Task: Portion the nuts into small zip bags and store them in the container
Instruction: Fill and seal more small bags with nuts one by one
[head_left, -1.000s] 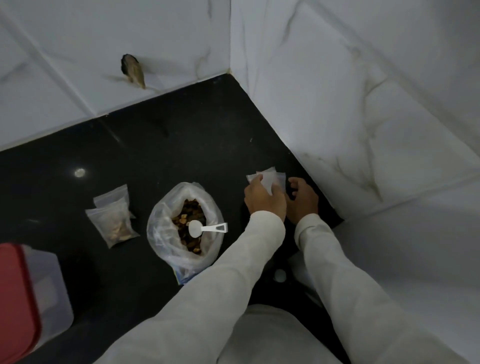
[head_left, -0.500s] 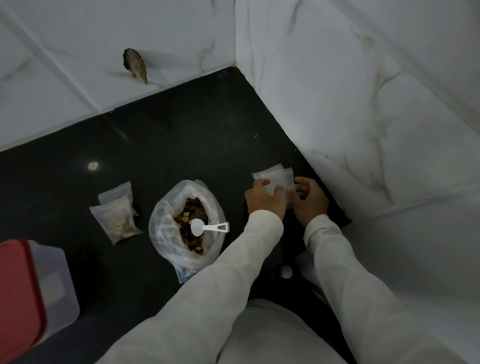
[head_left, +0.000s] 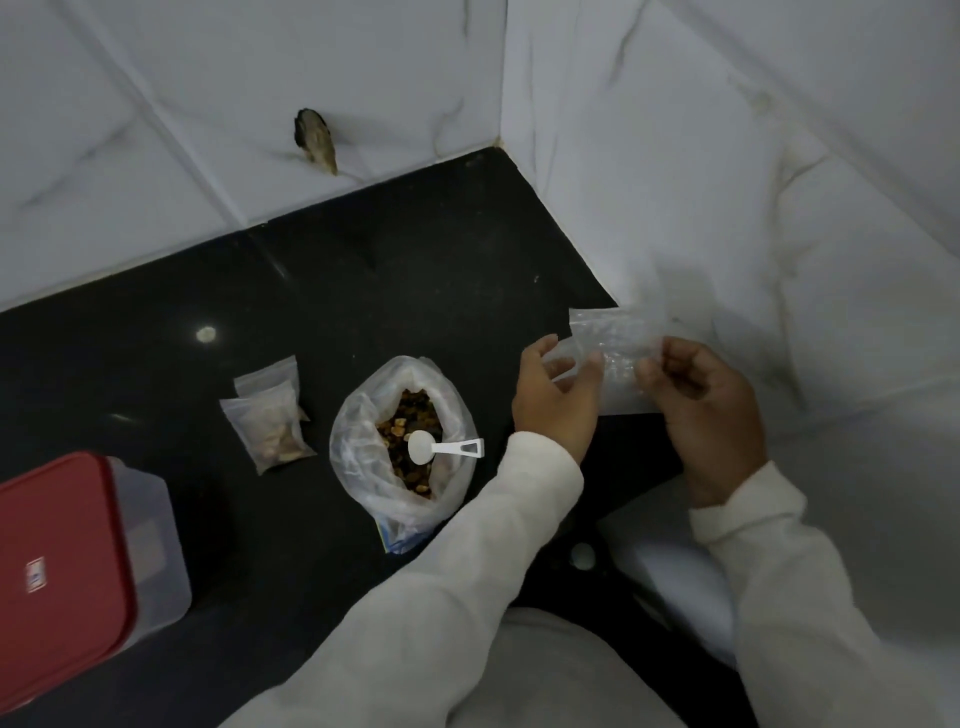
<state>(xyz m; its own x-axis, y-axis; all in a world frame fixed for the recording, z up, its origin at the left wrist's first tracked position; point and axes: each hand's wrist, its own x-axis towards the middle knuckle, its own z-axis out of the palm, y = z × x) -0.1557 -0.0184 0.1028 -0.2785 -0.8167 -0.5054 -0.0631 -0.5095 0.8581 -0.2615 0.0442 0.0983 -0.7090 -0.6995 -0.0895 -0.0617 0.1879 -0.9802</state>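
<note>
Head view:
- We are counting two small zip bags (head_left: 270, 421) lying on counter (head_left: 363, 291), left of big nut bag (head_left: 358, 447). Front one is showing nuts.
- Neither is sitting in container (head_left: 62, 561), near left, red lid on.
- Scoop (head_left: 431, 448) is resting on nuts, unheld.
- We are judging task partway: more filling ahead, storing not yet done.
- We are holding empty zip bag (head_left: 618, 364) above counter, right.
- Left hand (head_left: 556, 405) is pinching left edge, right hand (head_left: 711, 415) right side.
- Curled fingers (head_left: 649, 371) are flanking bag, bag spanning between.
- Mouth open or sealed: cannot tell.
</note>
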